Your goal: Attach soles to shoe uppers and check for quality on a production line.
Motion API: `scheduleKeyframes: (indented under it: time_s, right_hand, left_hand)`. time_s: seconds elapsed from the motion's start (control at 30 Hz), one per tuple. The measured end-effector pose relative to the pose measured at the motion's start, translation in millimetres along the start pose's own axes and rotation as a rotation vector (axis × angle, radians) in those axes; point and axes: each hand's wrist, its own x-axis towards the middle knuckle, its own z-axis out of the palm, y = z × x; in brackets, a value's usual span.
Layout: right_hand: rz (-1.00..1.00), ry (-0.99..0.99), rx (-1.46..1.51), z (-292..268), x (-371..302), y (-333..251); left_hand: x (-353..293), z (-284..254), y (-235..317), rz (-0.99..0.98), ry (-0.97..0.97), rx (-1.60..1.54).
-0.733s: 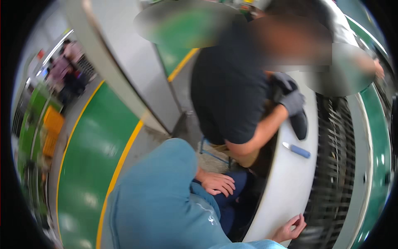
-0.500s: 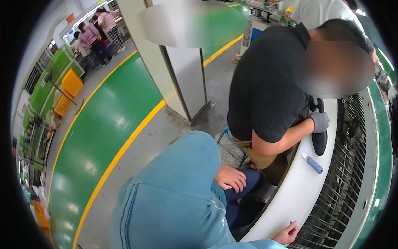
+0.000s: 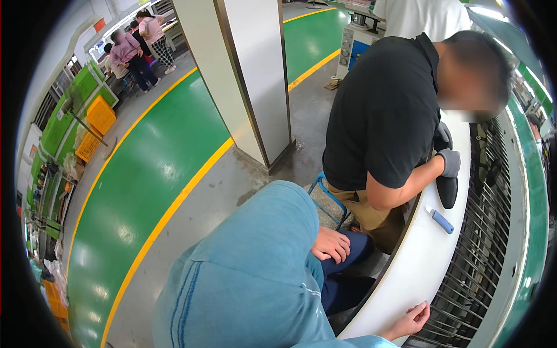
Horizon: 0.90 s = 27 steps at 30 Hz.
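My left hand (image 3: 331,244) rests on my thigh, fingers laid flat over the dark blue trouser leg, and holds nothing. On the near end of the white worktop (image 3: 386,290) lies my right hand (image 3: 411,320), its fingers loosely curled in and nothing seen in them. Farther up the worktop is a small knife (image 3: 440,220) with a blue handle and a short pale blade, apart from both hands. Beyond it a co-worker in a black shirt bends over a black shoe (image 3: 447,191), gripping it with grey-gloved hands (image 3: 449,163).
A rack of metal rods (image 3: 464,284) runs along the worktop's right side, with dark items lying on its far part. A blue-framed stool (image 3: 328,200) stands under the co-worker. A pillar (image 3: 246,75) rises beside a green, yellow-lined walkway (image 3: 145,168). Other people stand far left.
The view has shifted slightly. My right hand sits a little higher and farther right in the picture, while my left stays on my thigh. The co-worker's head has lifted a little.
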Motion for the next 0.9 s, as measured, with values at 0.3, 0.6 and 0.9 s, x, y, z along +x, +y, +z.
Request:
scheduleKeyframes:
  time_s: [0.3, 0.6, 0.9]
  right_hand:
    - [0.032, -0.019, 0.079, -5.8, 5.0, 11.3]
    - [0.044, -0.052, 0.064, -9.0, 5.2, 9.9]
    - [0.043, -0.069, 0.011, -6.3, -1.6, -2.3]
  left_hand:
    - [3.0, -2.9, -1.0, 0.023, 0.037, 0.002]
    - [0.2, 0.4, -2.5, 0.033, 0.039, -0.004]
    - [-7.5, -1.3, -5.6, 0.038, 0.058, 0.015]
